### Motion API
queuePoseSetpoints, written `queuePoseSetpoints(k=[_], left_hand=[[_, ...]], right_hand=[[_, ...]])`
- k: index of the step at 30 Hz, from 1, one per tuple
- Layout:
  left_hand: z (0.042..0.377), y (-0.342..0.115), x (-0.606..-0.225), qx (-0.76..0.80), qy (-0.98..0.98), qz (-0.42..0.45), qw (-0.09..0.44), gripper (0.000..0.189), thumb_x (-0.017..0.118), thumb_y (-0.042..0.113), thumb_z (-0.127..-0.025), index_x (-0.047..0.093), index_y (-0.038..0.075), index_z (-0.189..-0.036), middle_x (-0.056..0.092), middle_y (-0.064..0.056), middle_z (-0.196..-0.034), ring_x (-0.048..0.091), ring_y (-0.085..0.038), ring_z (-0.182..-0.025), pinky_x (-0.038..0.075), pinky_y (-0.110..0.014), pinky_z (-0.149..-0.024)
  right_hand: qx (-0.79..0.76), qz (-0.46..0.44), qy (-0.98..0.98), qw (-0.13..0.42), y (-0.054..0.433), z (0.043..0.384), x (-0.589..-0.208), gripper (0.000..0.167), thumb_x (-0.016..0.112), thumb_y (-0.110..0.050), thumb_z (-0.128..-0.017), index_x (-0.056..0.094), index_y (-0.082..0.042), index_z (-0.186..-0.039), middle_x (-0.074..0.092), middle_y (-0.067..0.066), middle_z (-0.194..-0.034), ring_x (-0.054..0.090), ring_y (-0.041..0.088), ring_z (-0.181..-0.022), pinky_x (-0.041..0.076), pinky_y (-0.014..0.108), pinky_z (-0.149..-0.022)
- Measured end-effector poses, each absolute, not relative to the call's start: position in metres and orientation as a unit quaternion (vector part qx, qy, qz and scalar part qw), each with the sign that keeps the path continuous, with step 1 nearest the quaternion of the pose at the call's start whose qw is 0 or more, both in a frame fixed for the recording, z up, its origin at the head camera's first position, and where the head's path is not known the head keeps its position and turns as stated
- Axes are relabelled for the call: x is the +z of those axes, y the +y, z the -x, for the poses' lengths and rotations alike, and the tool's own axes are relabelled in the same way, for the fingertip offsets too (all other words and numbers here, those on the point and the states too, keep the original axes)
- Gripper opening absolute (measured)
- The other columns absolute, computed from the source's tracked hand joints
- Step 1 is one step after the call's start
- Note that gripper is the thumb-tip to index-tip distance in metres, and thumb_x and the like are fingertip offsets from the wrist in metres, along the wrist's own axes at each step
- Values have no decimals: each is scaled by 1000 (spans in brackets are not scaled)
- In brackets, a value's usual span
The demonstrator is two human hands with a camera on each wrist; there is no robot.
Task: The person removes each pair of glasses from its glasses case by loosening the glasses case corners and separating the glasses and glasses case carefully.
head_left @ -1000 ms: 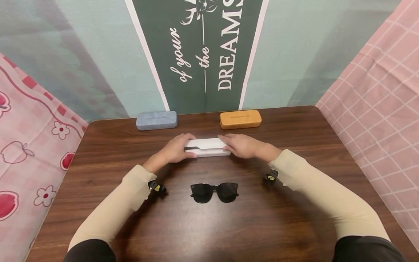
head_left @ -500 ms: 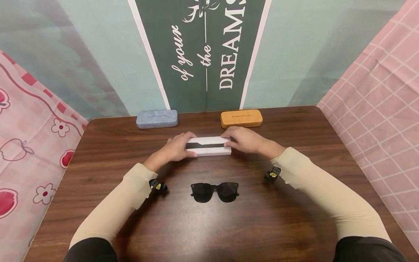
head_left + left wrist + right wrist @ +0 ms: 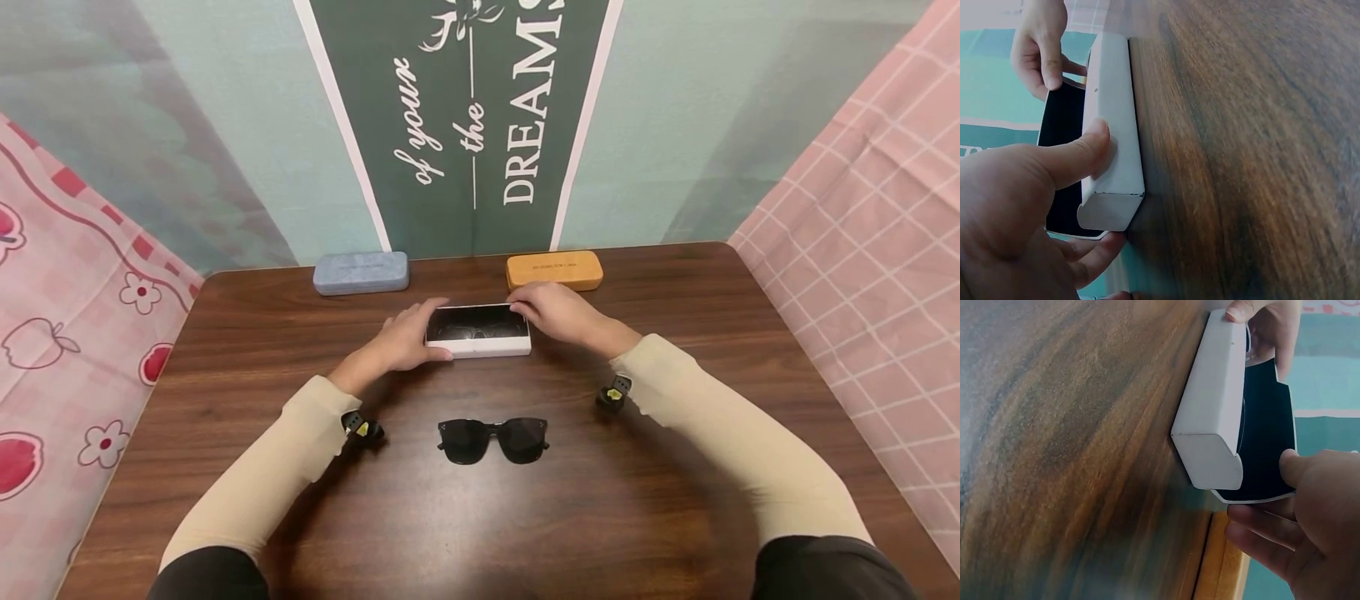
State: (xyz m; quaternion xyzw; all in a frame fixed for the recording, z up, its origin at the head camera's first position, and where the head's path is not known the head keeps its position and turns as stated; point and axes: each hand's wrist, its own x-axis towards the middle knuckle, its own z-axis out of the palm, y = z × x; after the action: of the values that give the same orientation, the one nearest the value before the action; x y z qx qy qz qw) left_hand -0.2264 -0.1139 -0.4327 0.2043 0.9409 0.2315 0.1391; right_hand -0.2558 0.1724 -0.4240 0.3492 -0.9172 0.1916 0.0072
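Note:
A white glasses case [image 3: 491,347] stands on the table with its lid raised, showing a black inside. Faint curved outlines show in it; I cannot tell what they are. My left hand [image 3: 401,340] grips the case's left end, thumb on the front wall [image 3: 1116,106] and fingers behind. My right hand [image 3: 561,312] pinches the right end of the lid [image 3: 1269,431] between thumb and fingers. In front of the case, black sunglasses [image 3: 465,442] lie on the table, apart from both hands.
A blue case [image 3: 362,273] and an orange case [image 3: 551,271] lie shut along the back edge of the wooden table [image 3: 480,533]. The orange one is close behind my right hand. Cloth hangs behind the table [image 3: 660,125] and at both sides.
The white case's lid has swung up and back from partly raised to wide open, exposing the black inside. My right hand moved back with the lid; the left stays on the left end.

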Motion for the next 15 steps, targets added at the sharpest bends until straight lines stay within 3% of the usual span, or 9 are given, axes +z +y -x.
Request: queuePoseSetpoints(k=[6,15], left_hand=[[226,-114,-434,237,939,-205,142,101,83,36,-86,19,17,-163,40,-25,-153,39,-41,-142,30,-68,-109],[225,-114,-436,245,938,-200,141,102,82,35,-87,17,17,-164,35,-27,-155,40,-42,-141,29,-66,-110]], right_hand=[[197,-332,-922,12,169,261,-428,18,60,-12,-103,74,0,-105,72,10,-93,69,27,-92,53,46,-91],[181,-313,-932,8,164,266,-430,21,57,-14,-105,73,0,-103,71,10,-88,68,27,-87,53,46,-87]])
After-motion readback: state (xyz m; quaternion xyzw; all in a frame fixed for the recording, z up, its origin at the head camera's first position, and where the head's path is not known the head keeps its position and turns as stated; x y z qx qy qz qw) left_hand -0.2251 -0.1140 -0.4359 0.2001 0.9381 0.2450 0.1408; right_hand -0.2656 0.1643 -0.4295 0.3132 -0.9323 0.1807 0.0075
